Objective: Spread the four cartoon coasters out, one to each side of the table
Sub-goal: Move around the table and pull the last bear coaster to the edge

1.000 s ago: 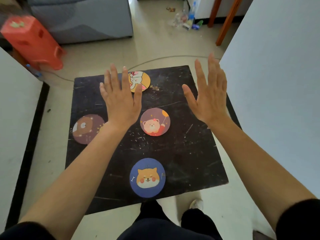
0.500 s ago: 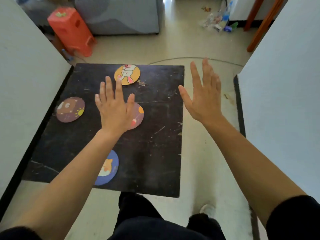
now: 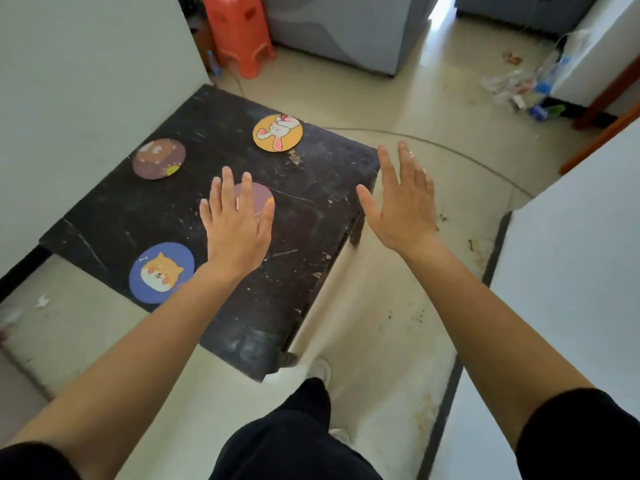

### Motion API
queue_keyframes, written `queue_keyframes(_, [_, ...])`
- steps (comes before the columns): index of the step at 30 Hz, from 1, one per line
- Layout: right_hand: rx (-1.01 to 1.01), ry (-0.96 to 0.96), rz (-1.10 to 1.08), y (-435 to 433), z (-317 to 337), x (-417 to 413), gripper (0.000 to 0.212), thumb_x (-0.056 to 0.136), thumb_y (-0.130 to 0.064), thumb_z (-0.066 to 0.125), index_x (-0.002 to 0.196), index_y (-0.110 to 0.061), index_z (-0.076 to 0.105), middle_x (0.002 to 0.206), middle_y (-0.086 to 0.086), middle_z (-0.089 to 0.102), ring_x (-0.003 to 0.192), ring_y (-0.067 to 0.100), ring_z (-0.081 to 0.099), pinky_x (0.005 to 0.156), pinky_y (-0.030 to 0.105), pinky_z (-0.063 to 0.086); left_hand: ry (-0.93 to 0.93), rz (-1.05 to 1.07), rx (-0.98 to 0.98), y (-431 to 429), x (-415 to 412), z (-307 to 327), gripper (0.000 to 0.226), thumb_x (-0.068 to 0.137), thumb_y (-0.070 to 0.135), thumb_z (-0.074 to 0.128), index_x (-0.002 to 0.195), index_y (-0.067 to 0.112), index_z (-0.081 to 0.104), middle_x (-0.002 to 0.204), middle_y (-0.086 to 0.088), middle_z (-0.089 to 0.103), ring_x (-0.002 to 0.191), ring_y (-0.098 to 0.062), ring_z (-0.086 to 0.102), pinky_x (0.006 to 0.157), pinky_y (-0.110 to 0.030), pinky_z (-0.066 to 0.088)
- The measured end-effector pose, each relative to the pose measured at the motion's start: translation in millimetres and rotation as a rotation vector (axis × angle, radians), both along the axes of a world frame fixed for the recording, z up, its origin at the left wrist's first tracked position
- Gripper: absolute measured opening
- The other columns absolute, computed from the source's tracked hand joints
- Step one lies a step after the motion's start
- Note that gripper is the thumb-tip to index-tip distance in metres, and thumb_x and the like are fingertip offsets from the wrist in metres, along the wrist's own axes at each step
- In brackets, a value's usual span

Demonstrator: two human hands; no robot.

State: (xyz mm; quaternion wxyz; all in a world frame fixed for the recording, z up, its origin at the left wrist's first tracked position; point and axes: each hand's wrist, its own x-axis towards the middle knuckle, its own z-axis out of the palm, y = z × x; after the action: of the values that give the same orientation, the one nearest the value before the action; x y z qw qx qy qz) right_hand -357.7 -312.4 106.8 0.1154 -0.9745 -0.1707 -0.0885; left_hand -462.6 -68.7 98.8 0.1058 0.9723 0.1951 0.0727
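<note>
My left hand [image 3: 239, 226] hovers flat, fingers spread and empty, over the pink coaster [image 3: 254, 199] mid-desk [image 3: 311, 209]; my right hand [image 3: 403, 202] is open, empty, beyond the desk's edge. The rabbit coaster [image 3: 277, 133] shows its rabbit lying sideways.

Four round coasters lie flat on the black worktop [image 3: 304, 209]. Rabbit coaster [image 3: 277, 133], yellow: far edge. Brown coaster [image 3: 159, 159]: left edge. Dog coaster [image 3: 161, 272], blue: near edge. Mauve coaster [image 3: 258, 197]: centre, partly hidden.

No readable text, label, brand, number or sign shows anywhere; the coasters [image 3: 161, 272] carry only cartoon animals.
</note>
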Motion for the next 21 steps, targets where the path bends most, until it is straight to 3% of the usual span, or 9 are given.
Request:
queue_keyframes(9, [-0.09, 0.015, 0.234, 63, -16, 106, 0.07, 0.099, -0.057, 0.034, 0.156, -0.02, 0.018, 0.162, 0.017, 0.022, 0.146, 0.037, 0.029, 0.117, 0.05, 0.027, 0.035, 0.241, -0.126, 24, 65, -39, 0.067, 0.1, 0.053, 0.026, 0.155, 0.016, 0.019, 0.165, -0.014, 0.008, 0.152, -0.035, 0.008, 0.118, -0.057, 0.012])
queue_keyframes(15, [-0.157, 0.1, 0.415, 131, -18, 166, 0.069, 0.099, -0.058, 0.032, 0.155, -0.021, 0.019, 0.163, 0.014, 0.022, 0.148, 0.035, 0.027, 0.118, 0.051, 0.026, 0.073, 0.384, -0.188, 54, 96, -41, 0.066, 0.1, 0.05, 0.028, 0.156, 0.016, 0.017, 0.166, -0.014, 0.006, 0.152, -0.034, 0.005, 0.118, -0.057, 0.011])
queue_keyframes(21, [-0.17, 0.237, 0.549, 195, -43, 189, 0.066, 0.099, -0.057, 0.037, 0.152, -0.02, 0.024, 0.16, 0.012, 0.03, 0.144, 0.034, 0.035, 0.113, 0.052, 0.035, 0.122, 0.532, -0.269, 76, 94, -57, 0.065, 0.101, 0.047, 0.032, 0.155, 0.015, 0.018, 0.165, -0.014, 0.007, 0.152, -0.035, 0.006, 0.118, -0.057, 0.012])
